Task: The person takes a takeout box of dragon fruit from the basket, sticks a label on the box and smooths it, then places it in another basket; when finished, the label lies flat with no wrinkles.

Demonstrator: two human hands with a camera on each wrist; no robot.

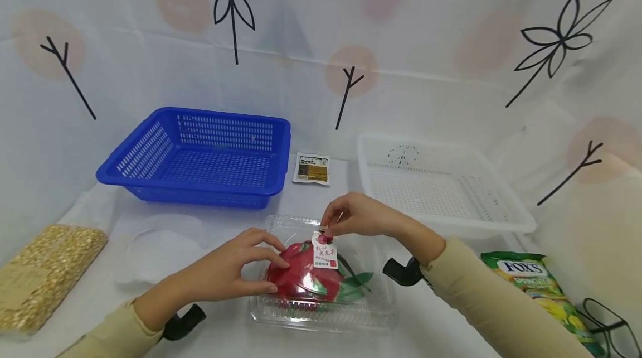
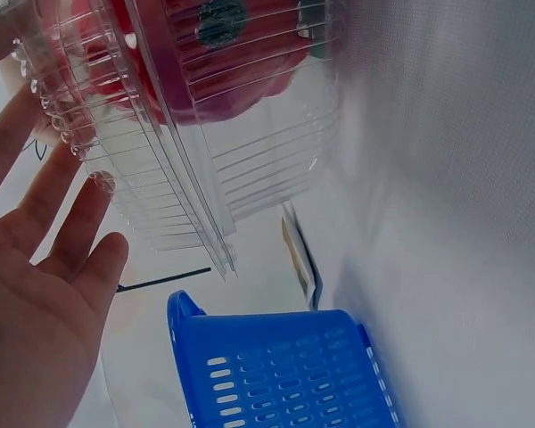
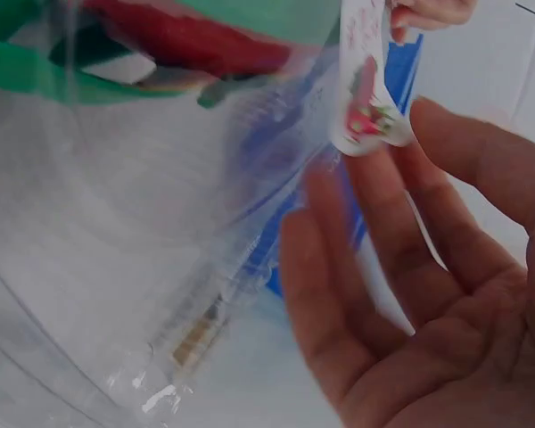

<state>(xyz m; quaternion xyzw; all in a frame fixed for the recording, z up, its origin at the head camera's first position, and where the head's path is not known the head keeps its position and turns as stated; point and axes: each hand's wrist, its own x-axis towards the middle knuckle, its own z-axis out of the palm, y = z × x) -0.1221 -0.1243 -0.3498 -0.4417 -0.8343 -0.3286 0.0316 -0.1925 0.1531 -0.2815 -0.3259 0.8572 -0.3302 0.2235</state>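
A clear plastic clamshell box [image 1: 351,319] lies shut on the white cloth, with a red dragon fruit [image 1: 301,285] with green leafy tips inside. My left hand [image 1: 220,269] rests over the box's left side, fingers spread and nearly straight. In the left wrist view, its fingertips lie along the ribbed wall of the box [image 2: 267,169]. With thumb and fingertips, my right hand [image 1: 363,216] pinches the top end of a white label [image 1: 325,256] bearing red print and a fruit picture. The label [image 3: 361,89] stands above the lid in the right wrist view.
Behind on the left is a blue basket [image 1: 200,193], and a white basket [image 1: 451,224] stands behind on the right. Between them lies a small sachet [image 1: 311,169]. A bag of grain [image 1: 50,274] sits far left; a green FOX'S bag [image 1: 541,291] and glasses [image 1: 609,324] are far right.
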